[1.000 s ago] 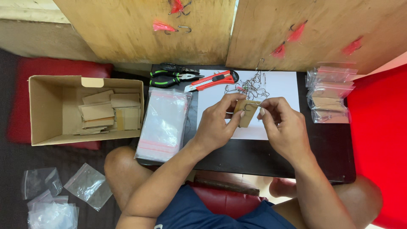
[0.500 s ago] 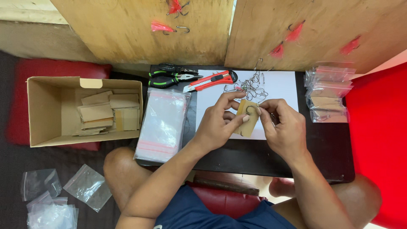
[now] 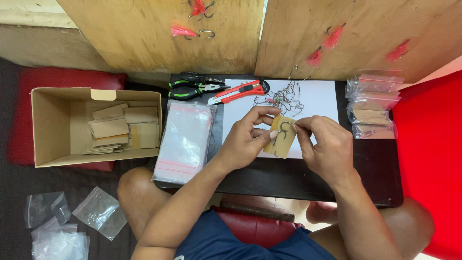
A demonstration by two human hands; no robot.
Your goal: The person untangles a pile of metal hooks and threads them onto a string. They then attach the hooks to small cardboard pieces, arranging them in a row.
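hook pile (image 3: 284,96): count unclear | card (image 3: 280,137): edges hidden by fingers

A low black table (image 3: 375,168) stands in the middle, and all other things are placed around it. Behind the table, two bare plywood boards (image 3: 159,33) lean side by side with a narrow gap between them, and to the left of the boards a pale wall (image 3: 29,33) is seen. Left of the table the floor (image 3: 19,188) is dark, with a red cushion (image 3: 24,115) lying on it, and to the right of the table there is a bright red surface (image 3: 433,163); the light is soft and even.
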